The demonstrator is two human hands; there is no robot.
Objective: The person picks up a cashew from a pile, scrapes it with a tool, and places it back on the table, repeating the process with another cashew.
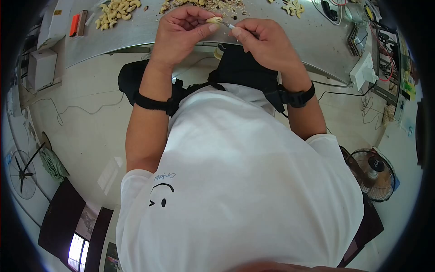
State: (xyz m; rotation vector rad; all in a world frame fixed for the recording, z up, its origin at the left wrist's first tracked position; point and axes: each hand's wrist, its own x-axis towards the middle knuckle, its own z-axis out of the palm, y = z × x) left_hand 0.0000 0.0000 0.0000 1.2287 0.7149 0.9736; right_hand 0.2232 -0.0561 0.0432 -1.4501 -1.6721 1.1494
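Note:
At the near edge of the metal table, my left hand [181, 34] pinches a pale cashew nut [214, 20] between thumb and fingers. My right hand [265, 43] is closed around a small knife [231, 26], with its thin metal tip at the nut. Most of the knife's handle is hidden in my fingers. Beyond the hands lie peeled scraps and skin crumbs [226, 6]. A pile of cashews [115, 13] sits to the left, and a smaller cashew group [293, 8] lies to the right.
The metal table [312, 45] has an orange-and-grey block [78, 23] at its left. On the right are a white power socket [364, 71], cables and a glass jar [355, 13]. A fan [374, 174] stands behind at right; another fan [21, 174] is at left.

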